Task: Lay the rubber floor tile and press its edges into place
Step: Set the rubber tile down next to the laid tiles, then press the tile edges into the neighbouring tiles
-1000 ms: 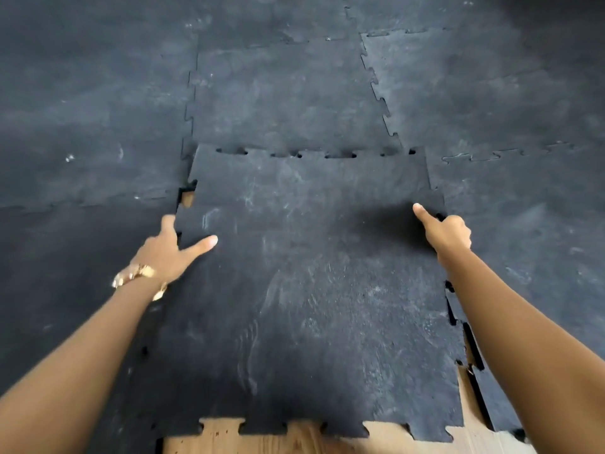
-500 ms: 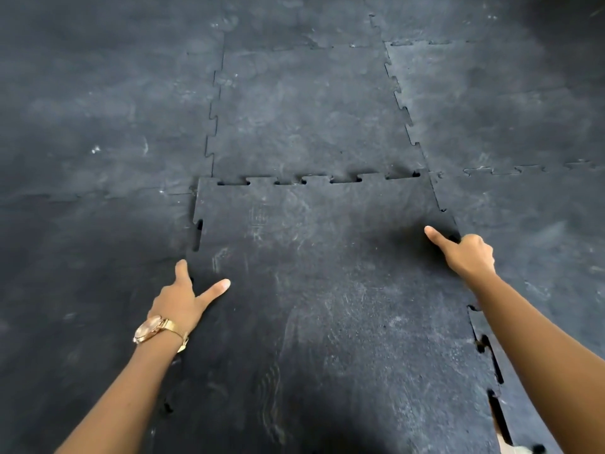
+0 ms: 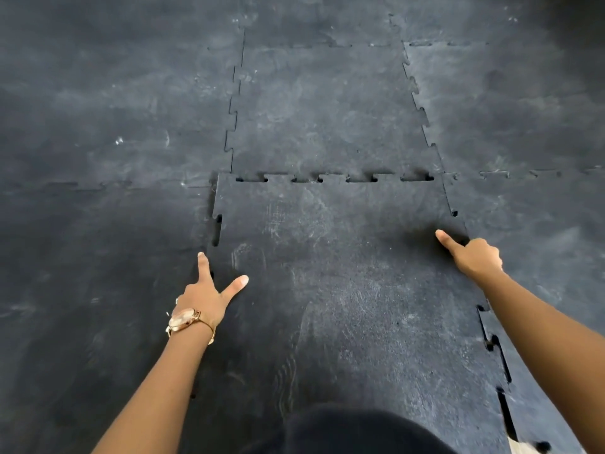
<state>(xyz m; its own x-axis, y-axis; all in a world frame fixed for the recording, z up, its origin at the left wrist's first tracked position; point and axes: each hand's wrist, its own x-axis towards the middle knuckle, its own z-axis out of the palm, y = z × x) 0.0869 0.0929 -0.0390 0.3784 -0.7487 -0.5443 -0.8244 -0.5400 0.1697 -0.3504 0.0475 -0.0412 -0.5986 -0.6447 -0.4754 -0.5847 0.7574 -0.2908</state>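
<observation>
The dark rubber floor tile [image 3: 343, 273] lies in front of me among laid tiles of the same kind. Its far toothed edge [image 3: 330, 178] sits against the neighbouring tile with small dark gaps between the tabs. My left hand [image 3: 209, 293], with a gold watch on the wrist, holds the tile's left edge: thumb spread on top, forefinger along the seam. My right hand [image 3: 474, 253] grips the right edge, thumb pointing inward on the tile, the other fingers curled at the seam and partly hidden.
Laid interlocking rubber tiles [image 3: 114, 126] cover the floor all round. Open slots show along the right seam [image 3: 501, 362] and the left seam [image 3: 216, 229]. A strip of pale subfloor [image 3: 515, 447] shows at the bottom right. A dark rounded shape [image 3: 360, 430] fills the bottom middle.
The tile has slid forward and settled; its far tabs now meet the neighbour, and the wood-coloured gap at its left corner has closed. Both hands kept their hold on the side edges.
</observation>
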